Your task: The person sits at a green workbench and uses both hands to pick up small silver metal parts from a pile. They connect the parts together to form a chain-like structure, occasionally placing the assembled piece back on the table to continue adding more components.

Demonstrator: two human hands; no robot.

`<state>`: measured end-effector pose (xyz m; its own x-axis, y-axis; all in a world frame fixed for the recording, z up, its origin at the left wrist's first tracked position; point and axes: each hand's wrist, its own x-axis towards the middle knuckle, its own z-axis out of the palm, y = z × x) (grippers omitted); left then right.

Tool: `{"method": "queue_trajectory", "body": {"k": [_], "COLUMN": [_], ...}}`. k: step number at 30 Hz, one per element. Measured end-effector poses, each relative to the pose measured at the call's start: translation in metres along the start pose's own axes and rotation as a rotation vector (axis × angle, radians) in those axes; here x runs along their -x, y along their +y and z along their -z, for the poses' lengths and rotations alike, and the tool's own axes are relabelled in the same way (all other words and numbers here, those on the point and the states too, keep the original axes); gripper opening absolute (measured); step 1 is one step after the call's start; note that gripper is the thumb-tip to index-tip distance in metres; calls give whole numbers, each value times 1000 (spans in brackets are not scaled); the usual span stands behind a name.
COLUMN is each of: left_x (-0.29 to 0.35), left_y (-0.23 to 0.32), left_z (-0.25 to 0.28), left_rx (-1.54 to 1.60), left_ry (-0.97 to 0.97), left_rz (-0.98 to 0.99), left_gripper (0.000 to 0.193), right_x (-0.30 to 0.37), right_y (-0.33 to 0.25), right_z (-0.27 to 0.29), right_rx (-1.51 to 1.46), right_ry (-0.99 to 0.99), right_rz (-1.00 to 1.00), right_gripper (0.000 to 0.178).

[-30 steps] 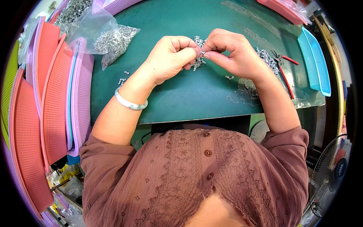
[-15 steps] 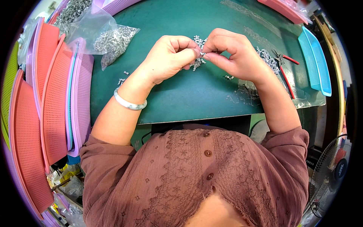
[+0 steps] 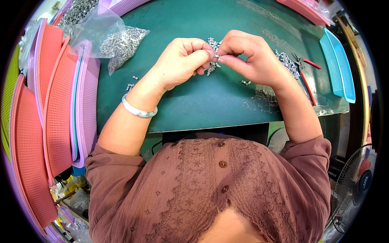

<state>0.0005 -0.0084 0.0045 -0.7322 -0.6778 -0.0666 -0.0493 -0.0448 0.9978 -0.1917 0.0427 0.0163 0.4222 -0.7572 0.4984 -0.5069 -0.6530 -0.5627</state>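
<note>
Over the green table (image 3: 194,105) my left hand (image 3: 186,62) and my right hand (image 3: 247,56) meet fingertip to fingertip. Each one pinches at a tiny silvery metal part (image 3: 217,56) between thumb and forefinger; its exact kind is too small to make out. Just behind and under the fingers lies a small pile of similar metal parts (image 3: 211,71). Another pile of metal parts (image 3: 287,64) rests beyond my right wrist, beside red-handled pliers (image 3: 306,77). A few loose parts (image 3: 245,82) sit below my right hand, others (image 3: 129,87) by my left forearm.
Clear plastic bags of metal parts (image 3: 123,46) lie at the far left. Stacked pink and purple baskets (image 3: 60,109) line the left side. On the right are a blue basket (image 3: 338,67) and a fan (image 3: 356,182). A pink basket (image 3: 304,12) stands far right.
Both hands stay in nearly the same place. The fingertips have shifted very slightly around the small part.
</note>
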Motion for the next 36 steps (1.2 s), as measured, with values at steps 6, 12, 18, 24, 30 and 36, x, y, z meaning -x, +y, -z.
{"method": "queue_trajectory", "body": {"k": [6,12,18,24,30,36], "left_x": [1,1,-3,-7,-8,-6], "left_y": [0,1,0,-4,-6,-7], "left_z": [2,2,1,7,9,9], "left_rx": [89,76,86,408,505,223], "left_ry": [-16,-15,32,77,93,71], "left_rz": [12,5,-5,36,56,129], "left_gripper": [18,18,14,6,8,13], "right_x": [0,0,0,7,8,6], "right_y": [2,1,3,11,15,13], "right_z": [1,1,-1,-5,-14,-9], "right_rx": [-13,-13,-33,91,193,75], "right_ry": [6,11,37,-175,-184,-142], "right_rz": [-10,-10,-102,-215,-161,-218], "right_gripper": [8,8,9,10,6,6]}}
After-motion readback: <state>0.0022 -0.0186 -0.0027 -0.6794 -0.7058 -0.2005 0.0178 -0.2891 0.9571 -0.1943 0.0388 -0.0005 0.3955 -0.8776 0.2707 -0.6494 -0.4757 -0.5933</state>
